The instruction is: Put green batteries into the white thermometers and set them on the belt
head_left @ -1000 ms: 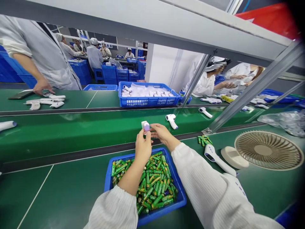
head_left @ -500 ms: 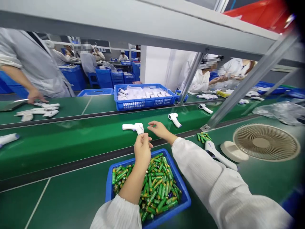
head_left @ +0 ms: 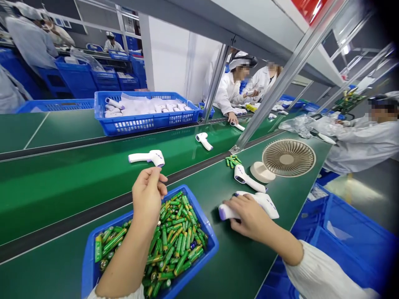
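My left hand [head_left: 149, 192] is closed, fingertips pinched just below the head of a white thermometer [head_left: 149, 158] on the green belt; whatever it may hold is too small to make out. Under my left forearm stands a blue bin [head_left: 202, 253] full of green batteries [head_left: 177, 228]. My right hand [head_left: 249, 214] is closed round the handle of another white thermometer [head_left: 269, 204] on the near worktop. Beyond it lie one more white thermometer [head_left: 249, 179] and a small pile of green batteries [head_left: 233, 161].
A beige fan [head_left: 288, 158] and its base [head_left: 262, 171] lie at the right. Another thermometer [head_left: 204, 141] is on the belt [head_left: 77, 182]. Past the belt sits a blue basket [head_left: 143, 122]. A metal post [head_left: 274, 91] rises by the belt. Co-workers are around, one hand [head_left: 232, 118] reaching the belt.
The view has turned right. My right hand has moved from beside my left hand to the near worktop and taken hold of a thermometer there. A co-worker's hand has reached a thermometer on the belt.
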`<state>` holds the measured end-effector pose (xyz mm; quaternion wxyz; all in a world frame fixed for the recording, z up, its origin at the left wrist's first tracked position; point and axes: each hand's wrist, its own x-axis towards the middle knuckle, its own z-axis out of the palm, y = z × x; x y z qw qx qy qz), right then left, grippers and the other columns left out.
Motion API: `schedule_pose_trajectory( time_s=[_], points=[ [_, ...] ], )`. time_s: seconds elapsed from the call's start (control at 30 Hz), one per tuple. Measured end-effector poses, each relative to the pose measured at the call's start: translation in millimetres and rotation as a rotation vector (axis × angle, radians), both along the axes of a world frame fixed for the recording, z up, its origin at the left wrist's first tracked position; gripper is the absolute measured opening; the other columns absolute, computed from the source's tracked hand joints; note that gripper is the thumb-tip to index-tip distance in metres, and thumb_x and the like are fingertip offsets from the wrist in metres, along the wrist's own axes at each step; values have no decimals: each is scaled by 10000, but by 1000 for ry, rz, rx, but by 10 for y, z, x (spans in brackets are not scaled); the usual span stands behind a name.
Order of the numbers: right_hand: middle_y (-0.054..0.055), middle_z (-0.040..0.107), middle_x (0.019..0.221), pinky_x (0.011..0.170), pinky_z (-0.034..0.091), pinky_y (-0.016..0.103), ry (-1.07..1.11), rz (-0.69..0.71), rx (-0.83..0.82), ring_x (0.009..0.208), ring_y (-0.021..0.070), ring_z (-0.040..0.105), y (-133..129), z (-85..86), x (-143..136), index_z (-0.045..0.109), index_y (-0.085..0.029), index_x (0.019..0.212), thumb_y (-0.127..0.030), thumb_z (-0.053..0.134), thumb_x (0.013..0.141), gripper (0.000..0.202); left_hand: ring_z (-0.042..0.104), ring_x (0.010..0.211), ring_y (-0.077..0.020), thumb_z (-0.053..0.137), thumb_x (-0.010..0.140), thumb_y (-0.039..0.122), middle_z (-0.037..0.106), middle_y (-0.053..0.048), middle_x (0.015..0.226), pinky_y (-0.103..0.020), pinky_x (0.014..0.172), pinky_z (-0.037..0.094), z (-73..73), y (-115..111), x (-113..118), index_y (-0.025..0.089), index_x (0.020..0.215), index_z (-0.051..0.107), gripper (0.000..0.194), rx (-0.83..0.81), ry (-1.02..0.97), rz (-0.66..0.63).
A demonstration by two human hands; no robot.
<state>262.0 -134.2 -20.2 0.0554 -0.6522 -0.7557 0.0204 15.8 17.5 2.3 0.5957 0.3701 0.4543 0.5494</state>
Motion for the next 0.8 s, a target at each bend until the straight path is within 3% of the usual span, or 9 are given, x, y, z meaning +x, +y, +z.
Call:
schedule_pose_trajectory(
  time_s=[0.13,0.2,0.23,0.33,0.4,0.47,0.63,0.7,0.8],
  points=[
    [80,675,1133,834,426,402,229,22,428,965,256,621,231,437,-297,531,-233,1252,-147,574,788,473,489,395,-102,630,750,597,600,-53,633,-181,333,291,54,-91,4,123,812,625,478,-155,-12,-500],
    [51,608,1295,900,422,387,305,211,476,1111,234,585,364,616,-518,473,-283,1315,-94,516,836,517,588,517,-164,593,718,712,652,-116,750,-213,377,382,89,-139,10,107,914,653,639,-210,-112,-717],
    [40,567,1354,925,417,379,315,327,447,1172,222,553,424,659,-633,450,-290,1339,-73,482,853,534,619,591,-190,594,706,728,663,-129,798,-230,421,430,103,-155,15,107,968,656,677,-210,-182,-733],
    [76,539,1372,911,422,364,347,429,410,1200,213,519,554,605,-905,452,-223,1344,-46,402,881,498,617,670,-184,667,716,619,659,-92,774,-237,532,480,107,-142,33,108,1022,653,596,-168,-316,-426],
    [103,626,1190,821,423,365,330,292,397,1046,225,565,590,476,-992,563,-183,1193,-84,413,899,345,594,634,-163,695,716,507,644,-64,721,-232,539,474,83,-93,43,101,988,648,491,-169,-317,-164],
    [82,649,950,737,387,365,215,185,295,871,224,552,595,336,-1031,632,-187,958,-174,491,901,152,580,606,-155,701,693,412,633,-44,708,-232,525,467,57,-40,46,111,947,629,401,-174,-320,-14],
    [75,605,849,740,334,391,-50,227,88,843,240,499,567,98,-1141,618,-176,743,-291,628,837,149,530,516,-119,683,688,335,566,11,654,-214,485,442,52,5,15,151,929,560,328,-166,-442,41],
    [65,610,846,753,332,388,26,222,72,849,236,503,570,77,-1184,610,-180,740,-259,618,836,125,516,496,-109,677,722,377,549,17,634,-201,472,429,58,2,0,156,951,550,342,-171,-466,51],
    [32,620,816,723,352,343,369,88,66,782,193,518,607,145,-1204,603,-195,863,-232,518,912,105,496,473,-103,679,746,429,533,20,605,-189,446,405,57,-5,-11,154,955,549,369,-172,-467,18]
  ],
)
